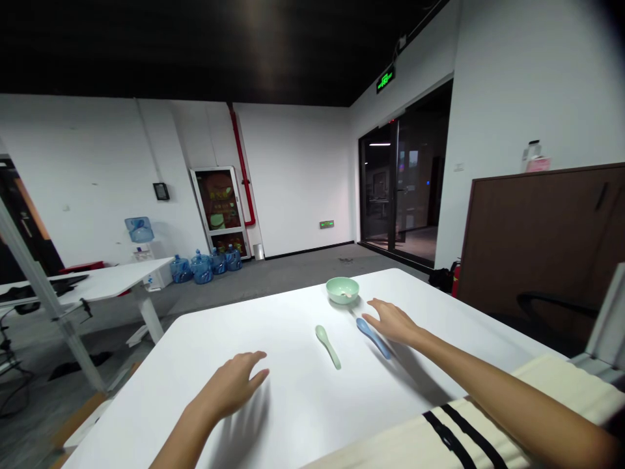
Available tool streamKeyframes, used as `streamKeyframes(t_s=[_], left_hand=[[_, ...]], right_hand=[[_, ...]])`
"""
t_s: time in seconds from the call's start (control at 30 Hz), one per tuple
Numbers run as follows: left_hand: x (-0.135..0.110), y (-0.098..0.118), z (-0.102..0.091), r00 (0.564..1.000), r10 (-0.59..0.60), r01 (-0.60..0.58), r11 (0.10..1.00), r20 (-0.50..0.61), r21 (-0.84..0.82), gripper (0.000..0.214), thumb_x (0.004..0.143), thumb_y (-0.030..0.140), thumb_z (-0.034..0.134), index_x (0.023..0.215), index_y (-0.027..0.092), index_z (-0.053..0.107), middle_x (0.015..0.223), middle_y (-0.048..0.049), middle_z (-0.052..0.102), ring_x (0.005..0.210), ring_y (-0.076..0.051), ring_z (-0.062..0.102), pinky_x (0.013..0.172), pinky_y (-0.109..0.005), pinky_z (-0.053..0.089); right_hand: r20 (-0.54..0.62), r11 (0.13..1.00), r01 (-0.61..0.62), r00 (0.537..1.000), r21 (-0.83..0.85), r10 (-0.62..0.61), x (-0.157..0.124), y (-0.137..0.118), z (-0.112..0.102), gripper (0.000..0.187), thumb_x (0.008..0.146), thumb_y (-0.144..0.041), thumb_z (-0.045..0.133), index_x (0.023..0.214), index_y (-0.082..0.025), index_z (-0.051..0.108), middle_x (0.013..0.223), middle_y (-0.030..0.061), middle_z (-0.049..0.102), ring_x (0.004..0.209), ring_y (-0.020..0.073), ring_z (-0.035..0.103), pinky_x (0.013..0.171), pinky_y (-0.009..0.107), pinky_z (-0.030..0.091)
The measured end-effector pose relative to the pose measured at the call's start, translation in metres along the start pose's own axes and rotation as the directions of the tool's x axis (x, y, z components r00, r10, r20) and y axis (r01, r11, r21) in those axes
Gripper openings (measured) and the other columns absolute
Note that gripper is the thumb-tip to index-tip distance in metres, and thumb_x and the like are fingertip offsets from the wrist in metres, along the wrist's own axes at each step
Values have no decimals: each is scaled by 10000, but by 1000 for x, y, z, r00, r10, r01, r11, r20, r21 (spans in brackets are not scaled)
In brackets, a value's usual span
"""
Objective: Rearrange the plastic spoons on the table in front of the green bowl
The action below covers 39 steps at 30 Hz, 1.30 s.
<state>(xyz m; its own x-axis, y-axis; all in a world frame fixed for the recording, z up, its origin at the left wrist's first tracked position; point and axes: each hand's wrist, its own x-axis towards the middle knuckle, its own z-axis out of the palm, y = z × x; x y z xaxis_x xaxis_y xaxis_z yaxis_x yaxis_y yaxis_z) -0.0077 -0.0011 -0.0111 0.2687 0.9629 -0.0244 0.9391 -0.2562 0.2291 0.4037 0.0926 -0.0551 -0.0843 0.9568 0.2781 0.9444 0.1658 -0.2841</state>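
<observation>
A white table (293, 417) holds a pale green bowl (342, 290) at its far side, a green spoon (327, 346) in the middle and a blue spoon (374, 337) to its right. My right hand (393, 322) rests beside the blue spoon, fingers stretched toward the bowl and touching or nearly touching the spoon's head. My left hand (233, 384) hovers low over the table to the left of the green spoon, fingers loosely spread, holding nothing.
A striped cream cloth (488, 423) lies at the near right edge. A brown cabinet (541, 234) and a chair (551, 306) stand to the right. Another white desk (97, 280), water bottles (202, 267) and a glass door (400, 189) lie beyond.
</observation>
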Motion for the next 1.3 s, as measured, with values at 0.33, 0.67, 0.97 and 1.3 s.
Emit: streamKeyframes(t_s=[0.33,0.67,0.97,1.3], left_hand=[[-3,3,-1,1000,-6,6,1000,4,-4,592,838,630,339,1285,279,508,1297,-57,572,1209,-273,491,966,-393,393],[-2,2,-1,1000,-5,5,1000,-2,-15,581,833,626,352,1276,289,517,1286,-48,581,1196,-277,501,953,-396,402],[-4,4,-3,1000,-17,17,1000,-2,-25,555,851,609,346,1287,303,500,1293,-40,574,1195,-267,499,958,-397,397],[-1,6,-8,1000,-23,23,999,15,-41,533,854,587,360,1276,299,512,1284,-37,584,1169,-272,522,949,-401,403]], right_hand=[[9,1000,-1,1000,24,1,-2,2,0,609,864,-558,382,1312,-157,486,1324,127,518,1186,262,489,942,315,351],[33,998,-38,999,-56,40,34,-9,-12,493,870,-527,397,1116,-163,620,1103,139,641,1032,252,576,783,281,384],[69,973,-173,980,-151,185,117,-35,2,378,817,-446,470,935,-145,667,996,157,661,896,256,626,656,279,405],[138,959,-253,953,-129,270,156,-22,48,444,755,-449,563,1075,-146,612,1104,140,631,960,256,612,691,289,443]])
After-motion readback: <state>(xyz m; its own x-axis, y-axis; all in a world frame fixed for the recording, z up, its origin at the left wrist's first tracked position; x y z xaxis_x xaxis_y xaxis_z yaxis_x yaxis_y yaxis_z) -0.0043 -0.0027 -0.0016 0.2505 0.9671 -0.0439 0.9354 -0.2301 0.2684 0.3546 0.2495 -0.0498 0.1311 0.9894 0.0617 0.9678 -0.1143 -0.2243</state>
